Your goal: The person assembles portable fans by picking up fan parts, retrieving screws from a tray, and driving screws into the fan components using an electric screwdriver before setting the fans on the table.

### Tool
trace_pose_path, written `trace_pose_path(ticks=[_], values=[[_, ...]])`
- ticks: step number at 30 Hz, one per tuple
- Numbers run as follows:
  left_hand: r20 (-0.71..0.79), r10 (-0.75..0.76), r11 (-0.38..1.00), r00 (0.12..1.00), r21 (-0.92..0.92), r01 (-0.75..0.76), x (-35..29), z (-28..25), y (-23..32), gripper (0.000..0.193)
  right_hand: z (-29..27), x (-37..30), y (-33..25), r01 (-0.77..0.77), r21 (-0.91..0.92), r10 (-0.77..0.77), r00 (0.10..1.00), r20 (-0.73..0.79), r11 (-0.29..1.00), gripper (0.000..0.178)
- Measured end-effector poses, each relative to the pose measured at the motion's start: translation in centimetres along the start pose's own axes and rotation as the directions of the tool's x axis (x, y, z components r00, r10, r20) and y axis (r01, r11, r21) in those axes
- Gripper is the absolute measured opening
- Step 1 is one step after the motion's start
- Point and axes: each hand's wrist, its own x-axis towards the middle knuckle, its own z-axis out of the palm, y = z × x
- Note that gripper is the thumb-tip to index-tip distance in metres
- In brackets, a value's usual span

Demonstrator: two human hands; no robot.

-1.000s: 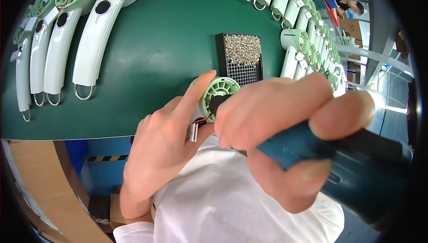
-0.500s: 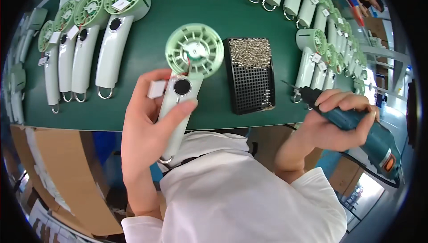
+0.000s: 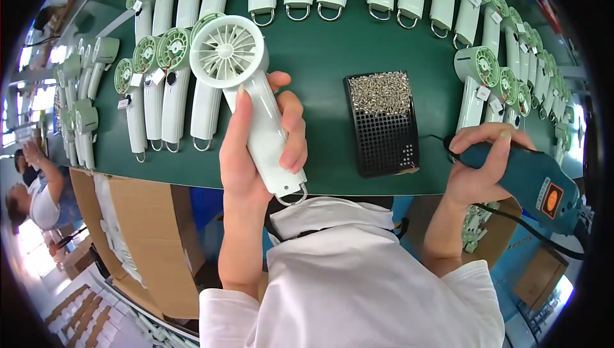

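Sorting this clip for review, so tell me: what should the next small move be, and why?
Probably lower the handheld fan beside the row of fans on the left: the left hand holds it up, overlapping them in this view, while the right hand holds the power screwdriver off to the right, apart from it.

The tray [image 3: 382, 140] sits right of the held fan [image 3: 263, 121].
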Motion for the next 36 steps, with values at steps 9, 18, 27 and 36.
trace_pose_path(ticks=[9, 18, 27, 36], values=[[-0.229, 0.291, 0.696, 0.929, 0.717, -0.042, -1.1, 1.7, 2.4, 0.041, 0.0, -0.7, 0.6, -0.123, 0.004, 0.123, 0.991, -0.05, 0.992, 0.02], [0.122, 0.896, -0.273, 0.427, 0.909, 0.314, -4.4, -3.4, 19.2, 0.064, -0.8, 0.5, 1.1, -0.229, 0.154, 0.253, 0.954, -0.161, 0.961, 0.019], [-0.135, 0.819, -0.228, 0.557, 0.814, 0.533, -4.7, -11.0, 25.2, 0.063, -1.0, 0.3, 1.8, -0.196, 0.157, 0.215, 0.97, -0.117, 0.968, 0.023], [-0.129, 0.709, -0.248, 0.694, 0.875, 0.416, 6.7, -11.5, 29.7, 0.069, -0.3, 0.3, 0.6, -0.246, 0.054, 0.252, 0.958, -0.134, 0.968, 0.019]])
